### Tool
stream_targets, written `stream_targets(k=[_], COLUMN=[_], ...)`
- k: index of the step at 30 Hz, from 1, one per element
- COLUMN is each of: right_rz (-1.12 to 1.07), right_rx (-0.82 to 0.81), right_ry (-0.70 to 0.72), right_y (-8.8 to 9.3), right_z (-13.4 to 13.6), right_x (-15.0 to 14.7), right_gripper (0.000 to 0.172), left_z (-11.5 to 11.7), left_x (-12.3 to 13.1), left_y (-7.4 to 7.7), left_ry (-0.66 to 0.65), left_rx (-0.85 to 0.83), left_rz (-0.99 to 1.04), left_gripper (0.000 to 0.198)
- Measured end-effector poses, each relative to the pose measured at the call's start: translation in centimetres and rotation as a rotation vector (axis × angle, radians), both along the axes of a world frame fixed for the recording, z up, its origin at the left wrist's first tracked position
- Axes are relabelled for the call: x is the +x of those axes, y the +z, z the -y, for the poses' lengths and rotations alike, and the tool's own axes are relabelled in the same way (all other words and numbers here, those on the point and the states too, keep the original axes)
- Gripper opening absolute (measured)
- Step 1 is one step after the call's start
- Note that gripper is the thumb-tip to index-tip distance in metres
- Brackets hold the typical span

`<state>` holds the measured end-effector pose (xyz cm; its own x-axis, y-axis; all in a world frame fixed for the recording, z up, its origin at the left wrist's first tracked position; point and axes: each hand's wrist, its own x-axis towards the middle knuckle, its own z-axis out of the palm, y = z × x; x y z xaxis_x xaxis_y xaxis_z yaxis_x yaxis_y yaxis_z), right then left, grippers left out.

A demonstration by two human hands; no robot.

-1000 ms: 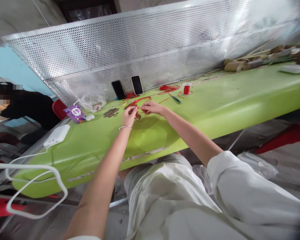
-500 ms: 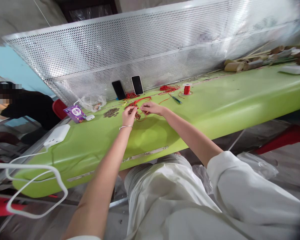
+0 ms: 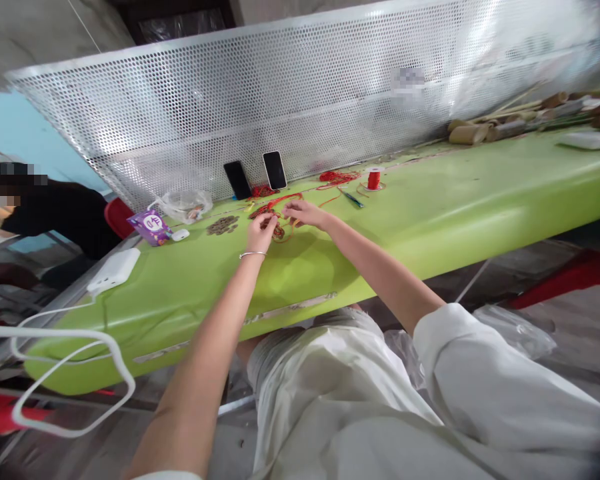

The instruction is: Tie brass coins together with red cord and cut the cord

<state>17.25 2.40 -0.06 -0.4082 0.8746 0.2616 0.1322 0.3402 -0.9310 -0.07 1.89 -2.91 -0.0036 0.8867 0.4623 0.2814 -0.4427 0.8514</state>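
My left hand [image 3: 259,233], with a thin bracelet on the wrist, pinches a tangle of red cord [image 3: 279,204] lying on the green table [image 3: 430,213]. My right hand [image 3: 304,213] sits just to its right, fingers also closed on the same red cord. A small dark beaded piece [image 3: 279,232] lies between the two hands. Both hands are close together, almost touching.
Two phones [image 3: 275,169] lean on the perforated metal screen [image 3: 280,100]. A red thread spool [image 3: 374,178], more red cord [image 3: 336,177], a pile of coins [image 3: 222,225], a purple packet [image 3: 151,227], a plastic bag [image 3: 185,203] and a white charger [image 3: 114,271] lie around. A person in black [image 3: 55,213] is at far left.
My hands shifted slightly, the right hand moving a little up and left along the cord; everything else stays where it was.
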Motion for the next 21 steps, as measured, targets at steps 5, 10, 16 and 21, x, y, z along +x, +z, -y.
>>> stream_targets(k=[5, 10, 16, 21], right_rz=[-0.006, -0.045, -0.098, -0.143], right_rx=[0.022, 0.027, -0.008, -0.050], right_ry=[-0.015, -0.040, -0.038, -0.023], right_y=[0.01, 0.01, 0.00, -0.06], right_z=[0.10, 0.03, -0.06, -0.19], right_x=[0.10, 0.14, 0.14, 0.16], right_gripper=[0.009, 0.008, 0.007, 0.007], left_z=[0.20, 0.58, 0.57, 0.39], left_x=[0.33, 0.41, 0.44, 0.37], left_y=[0.03, 0.13, 0.01, -0.13], left_ry=[-0.036, -0.050, -0.032, -0.031], left_rx=[0.010, 0.034, 0.062, 0.094], left_rz=[-0.025, -0.008, 0.023, -0.002], left_gripper=[0.020, 0.015, 0.026, 0.012])
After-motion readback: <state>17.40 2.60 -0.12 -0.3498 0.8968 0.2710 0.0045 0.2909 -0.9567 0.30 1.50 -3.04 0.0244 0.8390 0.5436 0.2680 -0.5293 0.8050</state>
